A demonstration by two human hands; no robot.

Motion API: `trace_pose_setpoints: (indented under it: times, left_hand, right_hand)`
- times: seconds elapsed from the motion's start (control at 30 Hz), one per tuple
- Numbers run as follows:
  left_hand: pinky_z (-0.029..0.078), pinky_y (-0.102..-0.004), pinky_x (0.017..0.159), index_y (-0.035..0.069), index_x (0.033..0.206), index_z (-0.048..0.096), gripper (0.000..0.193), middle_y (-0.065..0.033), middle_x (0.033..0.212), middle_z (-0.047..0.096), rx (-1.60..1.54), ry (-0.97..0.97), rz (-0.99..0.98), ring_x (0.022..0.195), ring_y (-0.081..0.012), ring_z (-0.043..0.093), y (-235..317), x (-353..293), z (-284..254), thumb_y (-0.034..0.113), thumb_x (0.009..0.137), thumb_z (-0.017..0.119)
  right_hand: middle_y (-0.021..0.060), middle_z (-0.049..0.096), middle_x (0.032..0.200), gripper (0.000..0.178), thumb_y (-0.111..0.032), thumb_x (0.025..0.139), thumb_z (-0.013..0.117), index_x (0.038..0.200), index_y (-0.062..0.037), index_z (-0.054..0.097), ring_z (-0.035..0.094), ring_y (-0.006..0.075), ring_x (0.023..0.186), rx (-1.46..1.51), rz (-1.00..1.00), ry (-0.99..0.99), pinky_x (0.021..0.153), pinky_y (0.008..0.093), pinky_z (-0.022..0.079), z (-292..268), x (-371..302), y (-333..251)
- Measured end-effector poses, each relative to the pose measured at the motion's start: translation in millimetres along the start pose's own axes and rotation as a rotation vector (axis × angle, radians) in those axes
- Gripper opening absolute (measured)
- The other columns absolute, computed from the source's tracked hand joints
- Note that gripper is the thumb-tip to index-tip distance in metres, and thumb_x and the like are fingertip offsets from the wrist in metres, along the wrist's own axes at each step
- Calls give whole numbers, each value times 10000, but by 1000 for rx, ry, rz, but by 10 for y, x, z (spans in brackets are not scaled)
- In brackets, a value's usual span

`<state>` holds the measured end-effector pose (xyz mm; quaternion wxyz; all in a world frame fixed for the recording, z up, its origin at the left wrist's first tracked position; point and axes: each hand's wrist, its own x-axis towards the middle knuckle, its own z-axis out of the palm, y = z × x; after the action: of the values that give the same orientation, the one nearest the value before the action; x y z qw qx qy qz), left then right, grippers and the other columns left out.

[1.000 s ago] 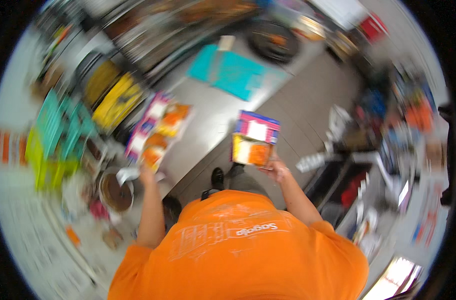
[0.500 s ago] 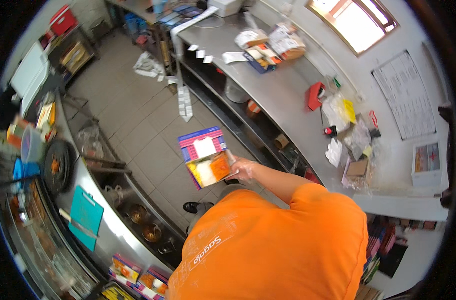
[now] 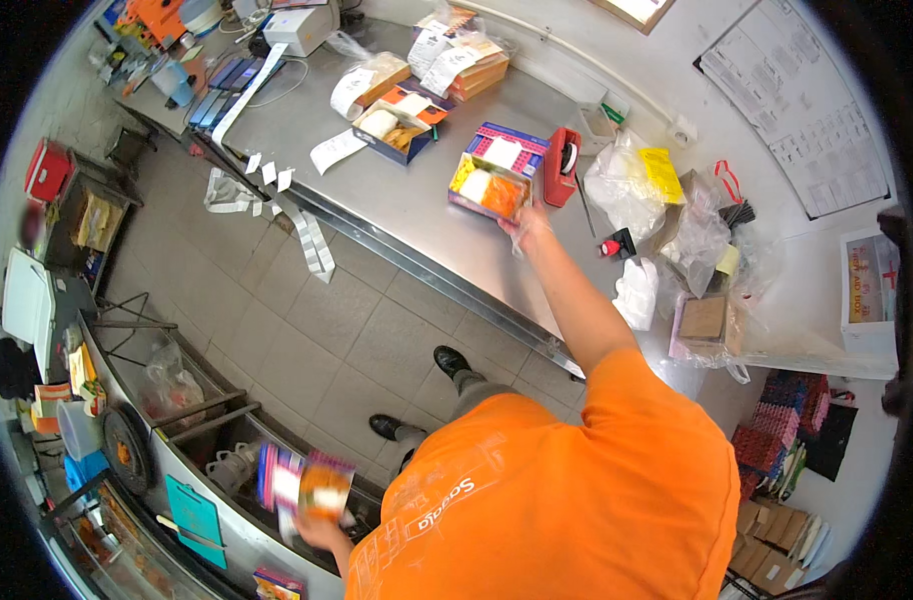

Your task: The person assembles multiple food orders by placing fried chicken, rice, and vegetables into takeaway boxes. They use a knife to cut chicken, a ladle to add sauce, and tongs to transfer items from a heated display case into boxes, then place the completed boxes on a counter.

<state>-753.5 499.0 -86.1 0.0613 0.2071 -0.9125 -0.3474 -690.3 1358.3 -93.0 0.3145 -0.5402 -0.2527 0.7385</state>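
My right hand, in a clear plastic glove, grips the near right corner of an open cardboard meal box. Its purple lid is folded back, and white rice, yellow pieces and orange food lie inside. The box is at the steel table, beside a red tape dispenser; I cannot tell whether it rests on the surface. Low on the left, my left hand is closed on a second open meal box, slightly blurred, held by the left counter's edge. Another meal box sits on that counter.
Farther along the table stand a filled dark-blue food box, paper bags with receipts and a white printer. Plastic bags crowd its right end. A teal cutting board with a knife lies on the left counter. Paper strips hang toward the tiled floor.
My right hand has carried its meal box from above the floor to the steel table. My left hand has come into view holding another box. The view has shifted toward the table.
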Motion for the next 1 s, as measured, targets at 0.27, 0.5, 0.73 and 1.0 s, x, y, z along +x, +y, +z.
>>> trace_pose_setpoints:
  times: [0.27,0.5,0.73,1.0]
  left_hand:
    - [588,-449,1029,43,1404,741,403,-255,1285,784,-186,-713,740,1184,-373,769,4165,-406,3553,76,1047,557]
    - [550,-500,1101,116,1511,700,496,-275,1378,746,-342,-634,906,1290,-450,712,6189,-841,3861,328,1065,734]
    - [582,-470,1074,181,1427,769,447,-200,1339,782,-218,-653,763,1228,-420,739,4169,-341,2159,94,988,755]
    - [514,-479,1179,8,1438,672,608,-262,1449,689,83,98,-275,1368,-439,655,276,467,-106,33,843,798]
  right_hand:
    - [122,539,1568,592,-172,1039,702,1590,-133,490,575,295,1387,15,-167,54,1116,529,584,-88,335,-40]
    - [24,659,1191,282,-293,1090,690,1307,-129,617,656,155,1006,-361,-319,85,792,358,558,-1123,-997,409]
    - [35,715,922,142,-195,1100,670,1154,-66,690,675,136,751,-886,13,-426,634,307,563,-989,-1739,1378]
    - [58,748,1012,198,-170,1083,675,1248,-68,713,725,180,812,-1572,-4,-1085,695,347,566,726,-2144,2795]
